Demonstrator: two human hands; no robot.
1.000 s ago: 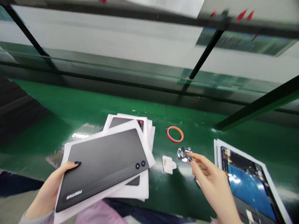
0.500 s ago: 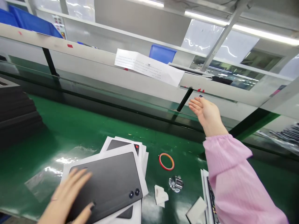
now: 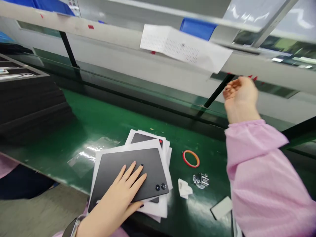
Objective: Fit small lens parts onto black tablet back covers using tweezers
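My left hand (image 3: 124, 192) lies flat with spread fingers on the dark grey back of a tablet (image 3: 150, 164). Two round camera lenses show at the tablet's lower right corner. Under it, white foam sheets (image 3: 163, 210) and another dark tablet (image 3: 144, 138) with a red mark form an uneven stack. My right hand (image 3: 240, 93) is raised by the shelf edge, close to small red stickers (image 3: 253, 78). Its fingers curl in toward the palm; whatever they may hold is hidden.
Right of the stack lie a red-orange tape roll (image 3: 191, 158), a metal tally counter (image 3: 201, 180), crumpled white paper (image 3: 184, 188) and a small white block (image 3: 221, 208). Dark stacked trays (image 3: 32, 102) stand at left. A printed sheet (image 3: 182, 46) hangs from the shelf (image 3: 111, 38).
My right hand's fingers have curled from outstretched. My left hand has moved toward the middle of the tablet and settled flat. The view has tilted downward and turned left.
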